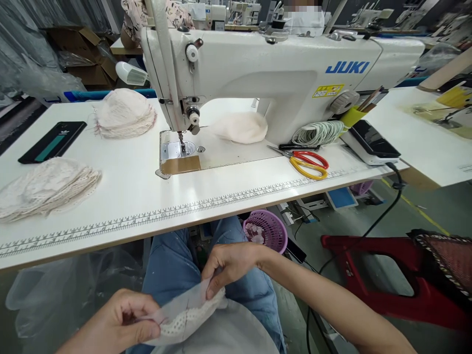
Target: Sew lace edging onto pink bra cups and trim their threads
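Note:
Over my lap I hold a piece of sheer white fabric point(191, 322) with an eyelet lace edge. My left hand point(127, 319) pinches its left end between thumb and fingers. At the upper right of the lace, my right hand point(230, 265) grips the cloth, fingers closed on it. Above them on the table stands a white JUKI sewing machine point(228, 64); no cloth lies under its needle point(182, 140). A cream fabric piece point(243, 128) rests on the machine bed. To the left are two stacks, a rounded fabric stack point(124, 113) and a lace-edged stack point(47, 189).
A dark phone point(53, 141) lies between the stacks. Scissors point(308, 163), a coil of cord point(317, 132) and a white device point(370, 142) sit at right. Below are a purple basket point(271, 231) and a red stool point(354, 280). A printed ruler point(165, 214) runs along the table's front.

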